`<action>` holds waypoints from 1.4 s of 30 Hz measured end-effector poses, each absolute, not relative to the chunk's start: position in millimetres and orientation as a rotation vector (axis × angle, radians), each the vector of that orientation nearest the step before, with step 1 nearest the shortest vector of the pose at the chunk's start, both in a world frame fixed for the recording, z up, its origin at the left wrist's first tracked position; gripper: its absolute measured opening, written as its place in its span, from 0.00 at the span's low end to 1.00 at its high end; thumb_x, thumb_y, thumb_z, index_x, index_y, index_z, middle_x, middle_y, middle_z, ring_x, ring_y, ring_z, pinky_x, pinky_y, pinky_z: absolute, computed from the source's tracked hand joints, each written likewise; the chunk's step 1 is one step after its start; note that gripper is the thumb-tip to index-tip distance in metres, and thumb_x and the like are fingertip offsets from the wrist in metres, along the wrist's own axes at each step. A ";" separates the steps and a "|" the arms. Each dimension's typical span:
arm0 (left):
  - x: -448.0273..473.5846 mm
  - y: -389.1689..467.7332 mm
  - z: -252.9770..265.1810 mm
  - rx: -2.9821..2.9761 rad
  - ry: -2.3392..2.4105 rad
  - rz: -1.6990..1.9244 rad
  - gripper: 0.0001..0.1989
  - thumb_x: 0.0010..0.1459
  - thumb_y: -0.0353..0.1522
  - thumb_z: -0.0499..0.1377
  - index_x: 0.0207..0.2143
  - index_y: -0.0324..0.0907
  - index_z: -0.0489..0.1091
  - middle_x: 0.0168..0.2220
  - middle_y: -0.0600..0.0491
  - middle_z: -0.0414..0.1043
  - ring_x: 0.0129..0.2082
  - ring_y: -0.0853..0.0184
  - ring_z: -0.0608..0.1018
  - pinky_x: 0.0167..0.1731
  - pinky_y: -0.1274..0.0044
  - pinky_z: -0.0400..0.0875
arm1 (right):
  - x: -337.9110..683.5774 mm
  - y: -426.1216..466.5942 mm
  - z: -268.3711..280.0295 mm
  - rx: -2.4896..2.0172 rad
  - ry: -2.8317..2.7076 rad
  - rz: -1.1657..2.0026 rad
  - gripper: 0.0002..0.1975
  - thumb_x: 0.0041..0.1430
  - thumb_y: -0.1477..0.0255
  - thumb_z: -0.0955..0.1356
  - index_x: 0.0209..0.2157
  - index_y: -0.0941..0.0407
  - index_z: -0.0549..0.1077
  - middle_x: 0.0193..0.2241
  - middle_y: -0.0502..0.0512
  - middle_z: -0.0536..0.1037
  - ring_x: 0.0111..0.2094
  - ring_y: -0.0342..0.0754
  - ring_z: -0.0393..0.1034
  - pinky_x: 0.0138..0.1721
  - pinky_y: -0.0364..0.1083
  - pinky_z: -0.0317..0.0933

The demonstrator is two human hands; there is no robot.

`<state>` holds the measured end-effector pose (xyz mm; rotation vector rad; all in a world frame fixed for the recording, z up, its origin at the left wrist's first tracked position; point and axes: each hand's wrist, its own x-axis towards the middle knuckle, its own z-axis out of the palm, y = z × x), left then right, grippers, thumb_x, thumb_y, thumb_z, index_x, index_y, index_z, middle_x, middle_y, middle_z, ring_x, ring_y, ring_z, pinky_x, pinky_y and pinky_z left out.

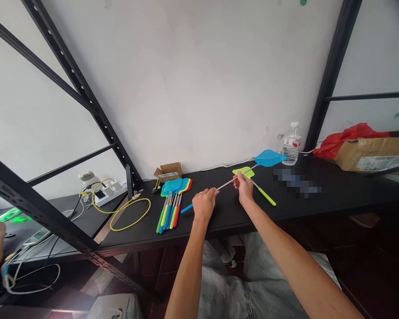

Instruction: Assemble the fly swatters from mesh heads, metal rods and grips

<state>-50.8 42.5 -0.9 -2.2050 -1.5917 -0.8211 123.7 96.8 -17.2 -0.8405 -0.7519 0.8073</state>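
Observation:
A blue fly swatter [270,158] is held slantwise above the black table, its mesh head to the right and its blue handle end showing at the left. My left hand [204,204] is wrapped round it near the handle. Farther up, the fingers of my right hand [244,186] pinch its thin metal shaft. Behind my right hand a yellow-green fly swatter [266,196] lies on the table. To the left of my hands several fly swatters [169,212] lie in a fanned pile, with blue, green, yellow and red handles.
An open small cardboard box [169,171] stands by the wall. A yellow cable loop [129,229] and a power strip [111,193] are at left. A water bottle [291,144] and a larger cardboard box [375,153] stand right. Black shelf posts [86,91] frame the table.

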 end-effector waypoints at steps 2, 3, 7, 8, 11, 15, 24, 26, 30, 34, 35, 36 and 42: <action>-51.7 42.9 -2.1 -2.198 -1.586 -0.827 0.20 0.68 0.45 0.44 0.42 0.51 0.75 0.31 0.52 0.75 0.30 0.67 0.75 0.30 0.76 0.55 | 125.0 96.7 -17.6 -0.837 -0.725 0.805 0.26 0.52 0.47 0.68 0.23 0.57 0.74 0.19 0.54 0.71 0.19 0.43 0.61 0.19 0.44 0.53; -52.0 43.1 -2.6 -2.192 -1.580 -0.830 0.20 0.68 0.44 0.44 0.42 0.50 0.75 0.31 0.52 0.75 0.30 0.67 0.75 0.31 0.76 0.55 | 125.5 96.8 -18.1 -0.835 -0.717 0.801 0.26 0.52 0.47 0.68 0.23 0.57 0.74 0.19 0.54 0.71 0.19 0.43 0.61 0.19 0.44 0.53; -53.0 43.4 -4.1 -2.171 -1.545 -0.841 0.20 0.69 0.44 0.44 0.42 0.50 0.74 0.32 0.52 0.76 0.32 0.66 0.75 0.34 0.74 0.55 | 127.0 98.4 -21.2 -0.832 -0.703 0.776 0.26 0.53 0.47 0.67 0.24 0.57 0.73 0.20 0.54 0.72 0.19 0.43 0.62 0.18 0.44 0.54; -53.4 43.4 -4.1 -2.171 -1.545 -0.843 0.20 0.69 0.44 0.44 0.42 0.50 0.74 0.32 0.52 0.76 0.32 0.66 0.75 0.34 0.74 0.55 | 127.2 98.8 -21.8 -0.829 -0.703 0.772 0.26 0.53 0.47 0.67 0.24 0.57 0.74 0.20 0.55 0.72 0.19 0.43 0.62 0.18 0.44 0.54; -56.2 42.5 -3.6 -2.179 -1.552 -0.852 0.20 0.68 0.43 0.44 0.42 0.49 0.74 0.32 0.52 0.76 0.33 0.66 0.75 0.35 0.74 0.56 | 127.5 98.6 -21.9 -0.820 -0.721 0.773 0.26 0.53 0.46 0.67 0.25 0.57 0.74 0.20 0.55 0.72 0.19 0.42 0.62 0.18 0.44 0.54; -61.3 40.6 -2.2 -2.181 -1.554 -0.893 0.19 0.68 0.43 0.45 0.42 0.49 0.74 0.34 0.52 0.76 0.36 0.66 0.76 0.35 0.75 0.58 | 126.9 94.7 -18.7 -0.796 -0.771 0.849 0.26 0.52 0.46 0.67 0.26 0.57 0.75 0.21 0.54 0.73 0.19 0.41 0.62 0.18 0.43 0.52; -60.1 40.3 -1.5 -2.196 -1.554 -0.933 0.18 0.68 0.42 0.46 0.44 0.48 0.74 0.36 0.52 0.77 0.37 0.67 0.75 0.35 0.78 0.61 | 111.5 79.9 -16.9 -0.783 -1.421 1.090 0.22 0.55 0.51 0.68 0.30 0.57 0.77 0.27 0.56 0.77 0.23 0.43 0.65 0.22 0.43 0.54; -59.4 39.8 -1.0 -2.213 -1.546 -0.927 0.19 0.68 0.43 0.45 0.44 0.48 0.74 0.36 0.52 0.77 0.38 0.67 0.75 0.34 0.78 0.61 | 110.7 79.2 -18.0 -0.753 -1.473 1.100 0.21 0.55 0.52 0.68 0.32 0.57 0.78 0.27 0.55 0.77 0.24 0.43 0.65 0.22 0.42 0.54; -58.3 38.3 0.3 -2.248 -1.550 -0.901 0.19 0.68 0.43 0.45 0.44 0.49 0.74 0.36 0.53 0.77 0.37 0.67 0.75 0.31 0.79 0.59 | 112.9 81.0 -19.5 -0.732 -1.482 1.114 0.19 0.55 0.54 0.69 0.34 0.56 0.78 0.27 0.54 0.77 0.25 0.43 0.66 0.23 0.42 0.54; -56.7 38.6 0.6 -2.247 -1.589 -0.886 0.19 0.68 0.44 0.46 0.45 0.50 0.74 0.36 0.53 0.77 0.38 0.67 0.76 0.29 0.79 0.58 | 114.0 82.4 -19.1 -0.748 -1.446 1.106 0.19 0.54 0.54 0.69 0.33 0.56 0.79 0.28 0.55 0.78 0.26 0.44 0.66 0.24 0.42 0.54; -56.0 39.0 0.5 -2.244 -1.597 -0.886 0.18 0.68 0.44 0.46 0.45 0.50 0.74 0.36 0.52 0.77 0.37 0.67 0.76 0.28 0.79 0.58 | 113.8 82.5 -18.9 -0.753 -1.434 1.101 0.19 0.54 0.54 0.69 0.33 0.56 0.79 0.28 0.55 0.78 0.26 0.44 0.66 0.24 0.42 0.55; -55.3 39.5 0.3 -2.241 -1.602 -0.887 0.18 0.68 0.43 0.46 0.46 0.51 0.74 0.36 0.52 0.77 0.37 0.67 0.76 0.28 0.79 0.57 | 113.6 82.5 -18.6 -0.760 -1.419 1.095 0.20 0.54 0.53 0.69 0.32 0.56 0.80 0.28 0.55 0.78 0.26 0.44 0.66 0.24 0.42 0.55; -51.0 41.7 0.4 -2.231 -1.614 -0.876 0.19 0.68 0.44 0.45 0.45 0.51 0.74 0.34 0.52 0.76 0.34 0.67 0.76 0.25 0.79 0.53 | 112.4 83.2 -19.4 -0.792 -1.327 1.062 0.21 0.54 0.51 0.68 0.31 0.56 0.79 0.28 0.56 0.78 0.26 0.44 0.66 0.24 0.43 0.55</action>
